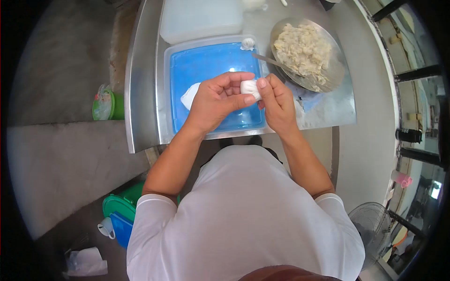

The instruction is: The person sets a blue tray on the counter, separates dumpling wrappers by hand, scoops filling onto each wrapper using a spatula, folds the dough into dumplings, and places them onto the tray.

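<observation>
A small white dumpling (249,88) with gathered dough sits between my two hands, above a tray with a blue base (201,61). My left hand (216,96) curls round its left side, with fingers and thumb closed on it. On its right side, my right hand (278,100) pinches the gathered dough between thumb and fingers. White dough wrappers (188,96) lie on the tray, partly hidden behind my left hand. Another white dumpling or dough piece (247,44) rests at the tray's far right corner.
Right of the tray, a metal bowl (338,65) holds pale minced filling (302,49), with a flat metal utensil (272,61) across its rim. A translucent container (201,21) stands behind the tray on the steel table (323,112). Green buckets (118,105) stand at left.
</observation>
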Demonstrator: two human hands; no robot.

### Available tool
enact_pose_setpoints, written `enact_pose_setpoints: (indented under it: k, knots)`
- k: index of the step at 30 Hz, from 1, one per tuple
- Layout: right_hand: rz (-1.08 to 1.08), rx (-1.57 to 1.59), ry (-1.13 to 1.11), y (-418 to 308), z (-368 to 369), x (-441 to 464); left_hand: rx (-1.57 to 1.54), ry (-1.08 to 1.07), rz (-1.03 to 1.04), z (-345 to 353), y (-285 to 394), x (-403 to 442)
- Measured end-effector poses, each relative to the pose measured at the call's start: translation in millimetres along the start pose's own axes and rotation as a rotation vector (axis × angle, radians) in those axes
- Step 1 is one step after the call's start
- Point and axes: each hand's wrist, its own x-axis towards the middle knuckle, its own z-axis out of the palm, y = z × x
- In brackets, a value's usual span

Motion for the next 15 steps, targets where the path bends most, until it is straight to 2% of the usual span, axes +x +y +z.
enact_pose_setpoints:
  k: [2, 3, 5, 7, 9, 13, 15]
  knots:
    - [0.098, 0.12, 0.044, -3.6, 11.1, 0.7, 0.0, -0.013, 0.029, -6.4, -2.9, 2.4]
    - [0.105, 0.11, 0.05, -0.6, 13.9, 0.2, 0.012, -0.014, 0.058, -10.3, -5.1, 2.7]
    - [0.089, 0.325, 0.003, 6.4, 15.9, 1.1, 0.014, -0.016, 0.058, -17.6, -7.8, 3.0]
    - [0.097, 0.197, 0.036, 7.3, 20.5, 4.1, 0.027, -0.016, 0.064, -21.5, -9.4, 3.9]
    - [0.002, -0.184, 0.048, 11.5, 18.6, 3.5, 0.083, -0.013, 0.077, -23.5, -11.0, 4.3]
    - [0.137, -0.233, 0.09, 6.4, 14.9, 7.2, 0.177, 0.052, 0.061, -27.9, -14.4, 13.3]
    - [0.317, -0.095, 0.193, -1.1, 8.3, 7.1, 0.389, 0.176, 0.052, -38.8, -19.2, 29.3]
